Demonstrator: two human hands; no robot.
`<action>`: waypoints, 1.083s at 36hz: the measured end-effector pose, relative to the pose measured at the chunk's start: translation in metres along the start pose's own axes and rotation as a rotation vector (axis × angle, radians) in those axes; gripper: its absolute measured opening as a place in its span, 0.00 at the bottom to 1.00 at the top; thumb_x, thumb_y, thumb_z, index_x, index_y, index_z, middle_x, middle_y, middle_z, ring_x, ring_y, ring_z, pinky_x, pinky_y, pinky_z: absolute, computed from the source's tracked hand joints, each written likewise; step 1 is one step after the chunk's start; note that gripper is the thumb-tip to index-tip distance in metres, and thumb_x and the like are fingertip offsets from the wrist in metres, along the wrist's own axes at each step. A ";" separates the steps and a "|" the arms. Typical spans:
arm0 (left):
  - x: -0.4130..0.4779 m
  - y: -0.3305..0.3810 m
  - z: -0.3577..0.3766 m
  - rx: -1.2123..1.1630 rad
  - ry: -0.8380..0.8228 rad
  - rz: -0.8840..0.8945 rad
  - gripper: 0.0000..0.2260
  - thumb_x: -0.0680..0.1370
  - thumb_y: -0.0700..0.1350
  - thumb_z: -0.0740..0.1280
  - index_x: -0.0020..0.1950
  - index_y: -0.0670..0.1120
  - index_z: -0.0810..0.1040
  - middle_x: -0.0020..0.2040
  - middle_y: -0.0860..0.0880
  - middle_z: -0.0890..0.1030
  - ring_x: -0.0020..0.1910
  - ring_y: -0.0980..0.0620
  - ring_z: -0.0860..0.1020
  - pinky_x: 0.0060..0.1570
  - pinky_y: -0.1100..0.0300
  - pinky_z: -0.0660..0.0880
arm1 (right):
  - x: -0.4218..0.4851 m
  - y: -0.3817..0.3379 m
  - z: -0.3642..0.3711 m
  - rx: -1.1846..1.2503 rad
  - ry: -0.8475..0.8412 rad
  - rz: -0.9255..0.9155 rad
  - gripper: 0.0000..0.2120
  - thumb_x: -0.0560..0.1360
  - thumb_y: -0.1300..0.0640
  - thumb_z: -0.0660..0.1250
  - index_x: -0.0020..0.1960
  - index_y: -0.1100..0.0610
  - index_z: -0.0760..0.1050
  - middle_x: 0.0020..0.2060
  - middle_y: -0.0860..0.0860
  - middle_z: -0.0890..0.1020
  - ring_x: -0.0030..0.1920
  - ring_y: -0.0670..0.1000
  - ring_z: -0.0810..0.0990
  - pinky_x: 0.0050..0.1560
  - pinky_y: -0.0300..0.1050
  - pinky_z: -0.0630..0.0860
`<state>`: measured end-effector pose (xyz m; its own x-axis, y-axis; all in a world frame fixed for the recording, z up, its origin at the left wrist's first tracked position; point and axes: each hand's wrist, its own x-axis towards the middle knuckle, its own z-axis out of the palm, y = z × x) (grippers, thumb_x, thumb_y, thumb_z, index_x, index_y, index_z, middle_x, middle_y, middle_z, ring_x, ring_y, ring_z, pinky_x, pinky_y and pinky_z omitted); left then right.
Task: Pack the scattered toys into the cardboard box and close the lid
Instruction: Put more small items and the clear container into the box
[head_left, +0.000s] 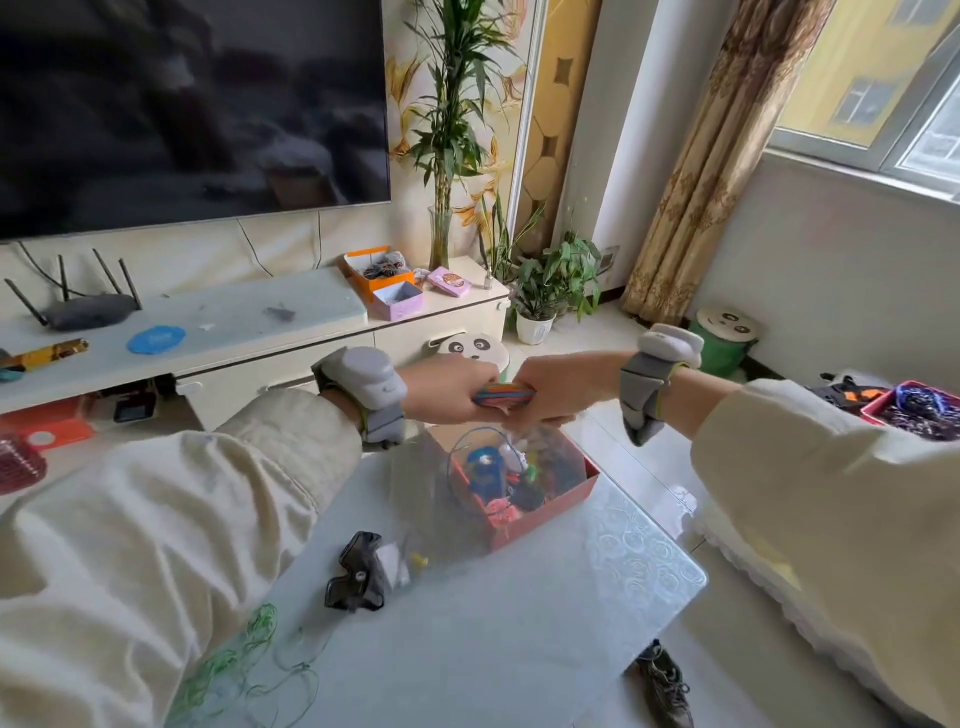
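Centrally, red box (550, 512) — toys (488, 470) inside, open-topped

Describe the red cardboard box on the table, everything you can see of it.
The cardboard box is salmon-red, shallow, rectangular and open, with no lid on it. It sits flat on the pale glossy table, one corner toward the camera, crowded with toys: blue, pink, a thin blue wire loop. Above it the left hand and right hand grip a striped toy together.

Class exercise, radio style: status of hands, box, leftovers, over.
Gripping rainbow toy above box: left hand, right hand. Box open, part-filled. On table: black toy, green strings.
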<state>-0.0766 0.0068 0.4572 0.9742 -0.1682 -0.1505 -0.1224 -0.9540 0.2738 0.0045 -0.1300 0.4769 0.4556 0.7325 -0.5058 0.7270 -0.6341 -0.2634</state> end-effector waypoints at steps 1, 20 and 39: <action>0.000 -0.003 0.000 -0.073 -0.053 -0.006 0.12 0.77 0.52 0.65 0.49 0.45 0.70 0.42 0.47 0.76 0.39 0.49 0.74 0.36 0.59 0.68 | 0.001 0.000 0.003 -0.011 0.025 -0.011 0.18 0.74 0.52 0.67 0.26 0.54 0.71 0.18 0.45 0.71 0.19 0.45 0.65 0.23 0.33 0.62; -0.013 -0.032 -0.007 -0.014 -0.055 -0.154 0.24 0.68 0.68 0.66 0.49 0.49 0.70 0.42 0.53 0.75 0.40 0.53 0.73 0.35 0.60 0.67 | -0.012 0.012 -0.009 -0.210 0.198 -0.053 0.20 0.75 0.44 0.66 0.44 0.63 0.78 0.33 0.52 0.79 0.33 0.52 0.74 0.34 0.40 0.70; 0.003 0.002 0.002 -0.555 -0.357 -0.029 0.12 0.77 0.49 0.67 0.46 0.40 0.73 0.26 0.51 0.70 0.22 0.55 0.65 0.22 0.66 0.63 | -0.024 0.001 -0.015 -0.239 -0.014 0.002 0.24 0.68 0.37 0.70 0.48 0.59 0.77 0.32 0.51 0.80 0.26 0.47 0.74 0.24 0.32 0.68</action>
<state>-0.0741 0.0035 0.4552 0.8410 -0.3075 -0.4452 0.1123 -0.7057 0.6996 0.0015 -0.1449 0.5010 0.4513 0.7269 -0.5176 0.8280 -0.5575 -0.0611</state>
